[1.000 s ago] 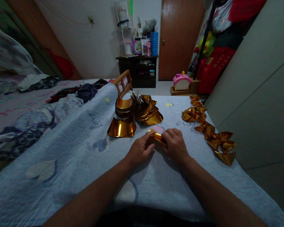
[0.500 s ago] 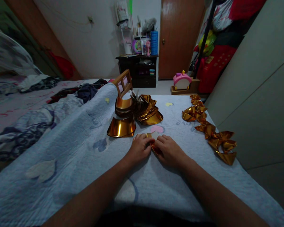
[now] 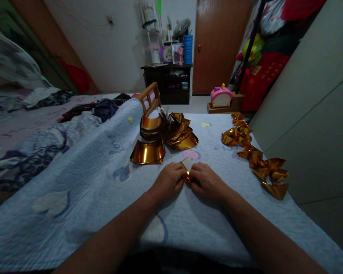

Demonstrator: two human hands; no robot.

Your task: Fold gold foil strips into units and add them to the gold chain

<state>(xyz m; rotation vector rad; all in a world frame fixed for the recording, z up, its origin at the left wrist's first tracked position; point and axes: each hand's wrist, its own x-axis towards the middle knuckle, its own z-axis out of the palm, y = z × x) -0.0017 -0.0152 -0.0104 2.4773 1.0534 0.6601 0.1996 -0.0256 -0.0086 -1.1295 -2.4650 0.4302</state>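
Between my two hands is a small sheet of gold foil paper (image 3: 188, 164), partly folded, its pale backing showing at the top and shiny gold below. My left hand (image 3: 169, 177) pinches its left side, fingers closed. On the other side my right hand (image 3: 205, 179) is closed on the right edge. Fingers cover much of the lower part. Beyond my left hand lie curved stacks of gold foil sheets (image 3: 148, 152), fanned out on the quilt. A row of folded gold foil pieces (image 3: 270, 171) runs along the right edge.
A pale blue quilt (image 3: 97, 213) covers the surface. A small wooden frame (image 3: 149, 98) stands behind the foil stacks. Rumpled clothes (image 3: 105, 108) lie to the left. Past the far edge are a dark cabinet (image 3: 167, 85) and a pink toy (image 3: 222, 96); a pale panel rises at right.
Both hands have shifted slightly on the foil paper. More of its pale backing shows at the top, and the gold part below looks more folded. The view has moved a little.
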